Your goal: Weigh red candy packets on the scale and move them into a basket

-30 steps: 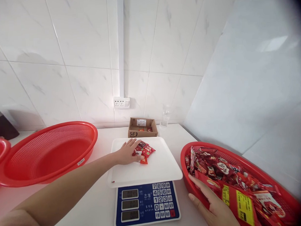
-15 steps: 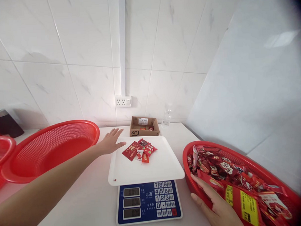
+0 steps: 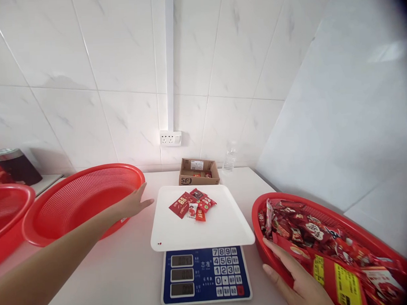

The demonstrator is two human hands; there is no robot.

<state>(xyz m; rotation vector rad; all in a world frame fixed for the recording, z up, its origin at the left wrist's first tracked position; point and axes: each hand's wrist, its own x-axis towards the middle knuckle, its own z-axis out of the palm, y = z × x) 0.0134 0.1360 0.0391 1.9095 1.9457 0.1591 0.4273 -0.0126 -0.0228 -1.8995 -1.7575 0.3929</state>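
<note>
My left hand [image 3: 135, 204] is open, fingers outstretched, at the right edge of a red plastic basket [image 3: 80, 174] whose inside looks bare; whether it touches the rim I cannot tell. My right hand [image 3: 296, 280] grips the near left rim of another red basket [image 3: 259, 213], thumb outside and fingers over the edge. That basket is heaped with red snack packets [image 3: 313, 228], some bearing yellow labels. Between my hands stands a digital scale [image 3: 204, 275] with a white tray [image 3: 206, 234]. Several small red and white packets [image 3: 194, 205] lie on the tray, partly overlapping.
Behind the scale sits a small cardboard box [image 3: 199, 174] with a few packets inside. A clear plastic bottle [image 3: 229, 158] stands by the wall. At far left are another red basket [image 3: 11, 190] and a dark canister [image 3: 19, 168]. A wall socket [image 3: 170, 138] is above the table.
My left hand has moved left and slightly down, from the scale tray's edge to the left basket. The view has shifted slightly left. My right hand stays at its basket's rim.
</note>
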